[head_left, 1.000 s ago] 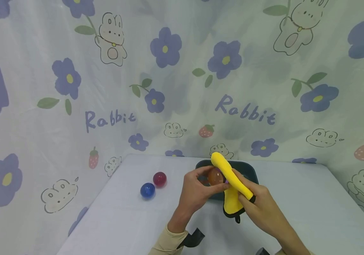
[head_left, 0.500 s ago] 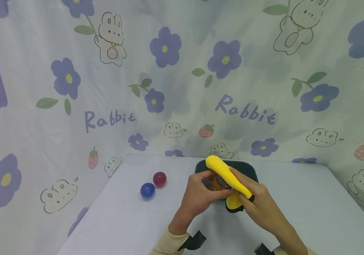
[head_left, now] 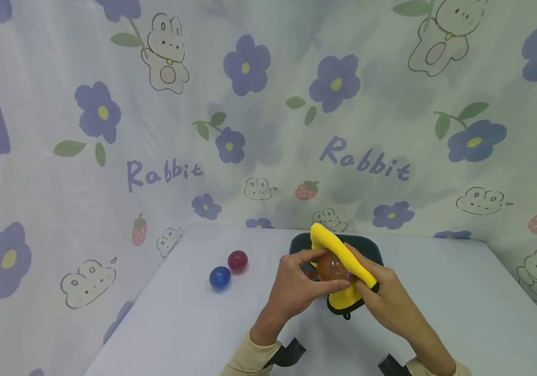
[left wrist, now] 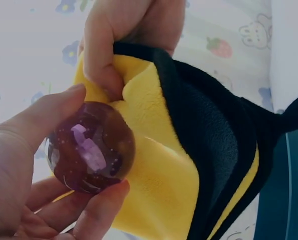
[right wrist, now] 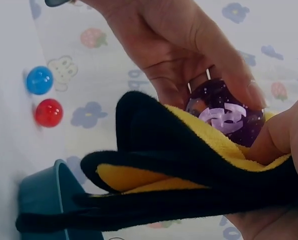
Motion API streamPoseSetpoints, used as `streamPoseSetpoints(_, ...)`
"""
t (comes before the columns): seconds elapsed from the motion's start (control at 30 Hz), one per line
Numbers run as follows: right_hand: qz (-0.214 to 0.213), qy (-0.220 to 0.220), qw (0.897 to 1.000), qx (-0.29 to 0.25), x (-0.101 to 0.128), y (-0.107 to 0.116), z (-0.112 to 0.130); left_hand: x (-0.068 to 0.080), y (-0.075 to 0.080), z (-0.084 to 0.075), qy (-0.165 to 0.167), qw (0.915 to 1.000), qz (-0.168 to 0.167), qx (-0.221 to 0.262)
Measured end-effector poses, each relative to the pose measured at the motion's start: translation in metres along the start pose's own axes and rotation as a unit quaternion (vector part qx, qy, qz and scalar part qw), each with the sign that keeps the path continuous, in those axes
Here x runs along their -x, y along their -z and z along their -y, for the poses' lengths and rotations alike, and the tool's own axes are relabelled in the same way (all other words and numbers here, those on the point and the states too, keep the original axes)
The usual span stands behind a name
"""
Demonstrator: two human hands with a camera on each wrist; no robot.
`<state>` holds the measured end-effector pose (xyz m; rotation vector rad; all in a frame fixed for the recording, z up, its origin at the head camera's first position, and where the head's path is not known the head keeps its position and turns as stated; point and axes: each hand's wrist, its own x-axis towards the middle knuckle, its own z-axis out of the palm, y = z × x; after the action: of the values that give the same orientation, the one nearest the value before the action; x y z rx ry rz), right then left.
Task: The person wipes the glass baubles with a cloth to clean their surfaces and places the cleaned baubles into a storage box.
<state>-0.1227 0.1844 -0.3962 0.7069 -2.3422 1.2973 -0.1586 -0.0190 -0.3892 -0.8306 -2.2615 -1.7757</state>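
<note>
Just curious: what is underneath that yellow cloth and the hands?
A dark teal tray sits on the table below the yellow cloth and the ball held by the left hand. Its inside is covered, so any contents cannot be seen.

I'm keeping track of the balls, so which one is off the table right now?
The purple ball, pinched in the left hand against the yellow cloth. The red ball and blue ball lie on the table.

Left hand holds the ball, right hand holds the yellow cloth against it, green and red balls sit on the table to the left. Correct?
One slip: the loose balls are the blue ball and red ball, not green and red; the head view shows them. The left hand does hold the ball, and the right hand holds the yellow cloth against it.
</note>
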Motion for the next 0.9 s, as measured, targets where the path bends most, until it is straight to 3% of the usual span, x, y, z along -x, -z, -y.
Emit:
streamPoseSetpoints(0.27, 0.006, -0.020, 1.000, -0.020, 0.001, 0.001, 0.003, 0.000, 0.000, 0.000, -0.020, 0.9996, -0.017, -0.004)
streamPoseSetpoints(0.53, 0.019, -0.075, 0.997, -0.027, 0.002, -0.001, 0.006, 0.001, -0.002, 0.003, -0.017, 0.9990, -0.035, 0.025)
streamPoseSetpoints(0.9, 0.009, -0.079, 0.997, -0.010, 0.002, -0.005, 0.011, 0.001, -0.005, 0.002, -0.018, 0.9951, -0.086, 0.045)
